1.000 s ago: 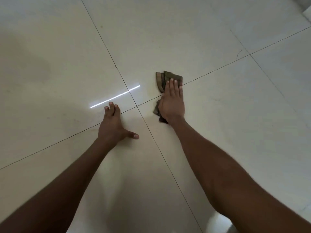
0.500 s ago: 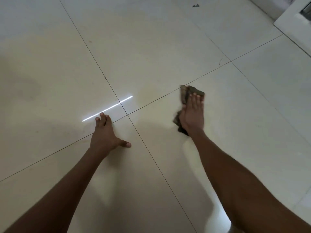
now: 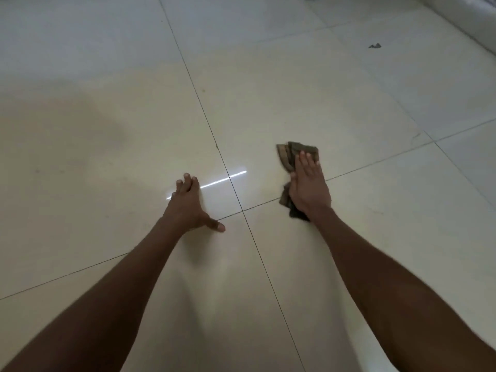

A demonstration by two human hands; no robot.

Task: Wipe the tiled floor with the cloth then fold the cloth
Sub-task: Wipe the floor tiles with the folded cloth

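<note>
A crumpled brown-green cloth (image 3: 291,154) lies on the pale tiled floor (image 3: 281,89), right of where two grout lines cross. My right hand (image 3: 308,186) presses flat on top of it with straight fingers, and cloth sticks out beyond the fingertips and beside the wrist. My left hand (image 3: 188,205) rests flat on the bare tile to the left of the crossing, thumb spread out to the right, holding nothing.
A thin bright reflection (image 3: 222,179) streaks the tile between my hands. A small dark scrap (image 3: 375,45) lies on the floor at the far right. A white wall base (image 3: 472,20) runs along the top right corner.
My right hand slid the cloth to the right across the grout crossing, then back a little toward the left and further away. My left hand stayed planted on the tile.
</note>
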